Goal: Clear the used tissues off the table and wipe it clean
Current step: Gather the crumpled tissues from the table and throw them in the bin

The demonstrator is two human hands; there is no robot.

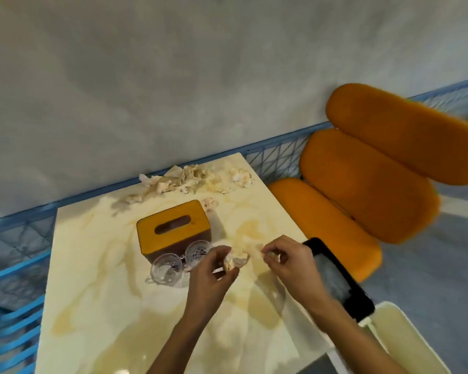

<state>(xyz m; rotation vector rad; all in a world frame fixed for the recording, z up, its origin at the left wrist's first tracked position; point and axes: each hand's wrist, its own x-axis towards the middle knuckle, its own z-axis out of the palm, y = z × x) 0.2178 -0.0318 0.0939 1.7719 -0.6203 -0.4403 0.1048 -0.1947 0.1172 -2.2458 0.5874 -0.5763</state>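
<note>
Along the left side, beyond the desk [92, 265]: one blue mesh railing [16, 238]. At the desk's far edge, against the wall: one loose heap of used tissues [179, 179], with one small wad [133, 198] lying apart on its left. Further right, one second wad [210, 203] just behind the tissue box and one third wad [241, 177] near the far right corner. In the middle of the desk: one tissue box [173, 228], orange on top, dark on the sides, slot facing up. Just in front of it: two clear glasses [166, 268], upright, side by side. Right of the glasses, above the desk: one crumpled tissue [235, 261] in the left hand [214, 273], grip clamped on it between thumb and curled fingers. Just beside that: one small scrap of tissue [271, 255], blurred, in the right hand [292, 263], grip pinched together on it at the fingertips. At the desk's right edge: one black tablet [338, 282], screen up, partly behind the right forearm. Off the desk, further right: one orange chair [362, 184] of three padded cushions.
</note>
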